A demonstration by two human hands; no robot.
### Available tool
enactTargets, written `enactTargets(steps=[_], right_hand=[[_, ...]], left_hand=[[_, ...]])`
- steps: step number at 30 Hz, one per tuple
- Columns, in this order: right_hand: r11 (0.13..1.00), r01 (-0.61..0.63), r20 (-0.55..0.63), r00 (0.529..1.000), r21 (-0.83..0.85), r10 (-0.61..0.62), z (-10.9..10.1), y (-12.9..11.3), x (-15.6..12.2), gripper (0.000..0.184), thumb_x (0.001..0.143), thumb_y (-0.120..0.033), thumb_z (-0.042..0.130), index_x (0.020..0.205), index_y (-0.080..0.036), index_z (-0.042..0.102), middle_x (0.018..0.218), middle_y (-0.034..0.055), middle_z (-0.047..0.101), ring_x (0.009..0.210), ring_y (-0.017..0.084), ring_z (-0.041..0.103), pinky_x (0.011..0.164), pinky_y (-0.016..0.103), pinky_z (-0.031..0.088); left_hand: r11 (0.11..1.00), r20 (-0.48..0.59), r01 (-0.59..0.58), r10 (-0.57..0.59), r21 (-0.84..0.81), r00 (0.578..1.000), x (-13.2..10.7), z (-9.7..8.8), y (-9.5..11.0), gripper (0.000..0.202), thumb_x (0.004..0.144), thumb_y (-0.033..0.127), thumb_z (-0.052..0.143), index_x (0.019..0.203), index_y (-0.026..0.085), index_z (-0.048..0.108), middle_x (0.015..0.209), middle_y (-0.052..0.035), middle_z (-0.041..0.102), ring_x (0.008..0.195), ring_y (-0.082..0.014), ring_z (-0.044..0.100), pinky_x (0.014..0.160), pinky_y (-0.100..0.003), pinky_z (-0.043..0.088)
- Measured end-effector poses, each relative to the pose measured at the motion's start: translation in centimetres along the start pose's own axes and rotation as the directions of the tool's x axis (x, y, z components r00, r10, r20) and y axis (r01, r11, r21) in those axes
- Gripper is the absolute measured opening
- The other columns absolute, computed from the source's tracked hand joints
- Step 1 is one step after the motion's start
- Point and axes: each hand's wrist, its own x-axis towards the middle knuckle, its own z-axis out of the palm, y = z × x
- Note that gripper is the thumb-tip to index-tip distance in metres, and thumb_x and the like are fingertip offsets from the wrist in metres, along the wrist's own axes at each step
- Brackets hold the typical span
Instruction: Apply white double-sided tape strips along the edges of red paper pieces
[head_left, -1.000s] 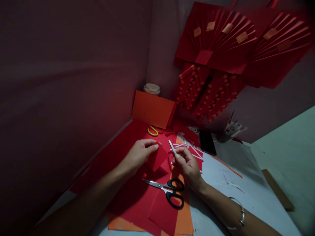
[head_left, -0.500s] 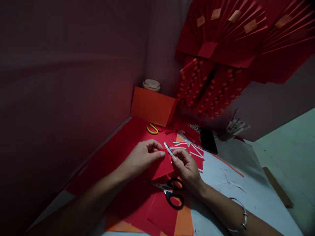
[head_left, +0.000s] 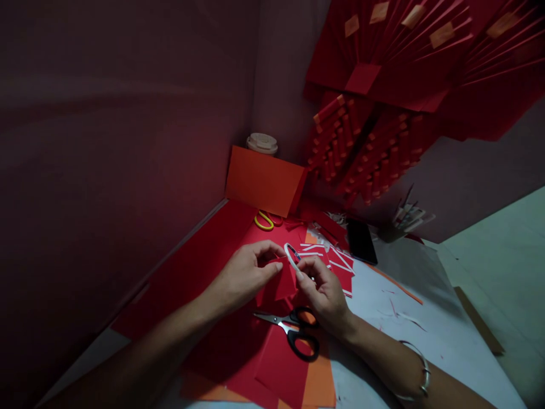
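A small red paper piece (head_left: 276,284) is pinched between the thumb and fingers of my left hand (head_left: 255,267). Facing it, my right hand (head_left: 321,289) grips a narrow white roll of tape (head_left: 291,258), whose ring is tilted and touches or nearly touches the paper's upper right edge. Whether a strip of tape is stuck to that edge is too small to tell. Just below both hands lie black-handled scissors (head_left: 293,329), blades toward the left, on red and orange sheets. Behind the right hand are red paper pieces with white strips (head_left: 340,264).
A folded orange card (head_left: 264,182) stands at the back before a lidded cup (head_left: 261,143). Near it lie yellow-handled scissors (head_left: 264,220). A black phone (head_left: 361,241) and a pen holder (head_left: 394,230) are at the right. Red fan decorations (head_left: 395,68) hang above the white table (head_left: 426,341).
The tape roll has turned so more of its ring shows. The red paper has tilted and come down slightly in my left hand. The view has shifted a little.
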Motion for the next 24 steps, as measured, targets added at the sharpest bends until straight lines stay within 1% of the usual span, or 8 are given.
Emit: enactTargets(steps=[3,8,13,18,21,24], right_hand=[[0.999,0.022,0.001,1.0,-0.023,-0.022,-0.05,-0.12,0.01,0.006,0.091,-0.025,0.05,0.089,-0.02,0.053,0.073,-0.0023,0.053,0.064,0.013,0.048,0.061,0.024,0.038],[0.998,0.041,0.008,0.999,-0.048,-0.041,-0.09,-0.09,0.1,0.006,0.091,-0.024,0.05,0.089,-0.02,0.054,0.073,-0.0023,0.053,0.064,0.012,0.048,0.06,0.024,0.038],[0.997,0.043,0.029,0.999,-0.062,-0.041,-0.12,-0.04,0.03,0.004,0.09,-0.022,0.051,0.09,-0.02,0.054,0.075,-0.0015,0.056,0.065,0.012,0.051,0.06,0.023,0.04],[0.997,0.039,0.038,0.999,-0.066,-0.037,-0.06,0.01,-0.02,0.006,0.092,-0.024,0.05,0.091,-0.02,0.055,0.076,-0.0007,0.057,0.065,0.013,0.053,0.059,0.023,0.042],[0.997,0.039,0.04,0.999,-0.068,-0.036,-0.04,0.0,0.09,0.006,0.091,-0.024,0.051,0.091,-0.02,0.055,0.076,-0.0005,0.058,0.065,0.013,0.053,0.059,0.023,0.042],[0.996,0.042,0.03,0.999,-0.073,-0.04,-0.06,-0.08,0.19,0.005,0.091,-0.023,0.052,0.093,-0.02,0.056,0.078,-0.0002,0.058,0.066,0.013,0.054,0.06,0.023,0.043]], left_hand=[[1.0,-0.008,0.012,-0.012,0.003,1.0,0.0,0.03,0.06,0.016,0.072,0.02,0.06,0.087,0.016,0.065,0.081,-0.002,0.068,0.076,-0.0172,0.062,0.066,-0.024,0.046],[1.0,-0.009,0.013,-0.014,-0.018,1.0,-0.04,0.08,-0.03,0.019,0.073,0.021,0.061,0.091,0.016,0.063,0.08,-0.0011,0.065,0.074,-0.0156,0.06,0.064,-0.024,0.046],[1.0,0.023,-0.008,0.009,-0.026,1.0,-0.07,0.12,-0.18,0.016,0.073,0.02,0.06,0.088,0.017,0.062,0.08,-0.0004,0.064,0.074,-0.015,0.059,0.066,-0.024,0.046],[0.999,0.011,-0.016,0.016,0.051,1.0,-0.05,0.08,-0.35,0.01,0.074,0.024,0.06,0.08,0.017,0.061,0.074,-0.0002,0.061,0.07,-0.0152,0.057,0.062,-0.024,0.044],[0.997,0.025,-0.014,0.012,0.075,1.0,-0.1,0.02,-0.35,0.01,0.074,0.025,0.059,0.08,0.017,0.061,0.074,-0.0003,0.061,0.07,-0.0154,0.056,0.062,-0.024,0.044],[0.997,0.051,0.016,-0.019,0.071,0.999,-0.33,0.02,-0.04,0.01,0.075,0.026,0.059,0.081,0.018,0.06,0.073,0.0002,0.06,0.068,-0.0153,0.056,0.06,-0.023,0.043]])
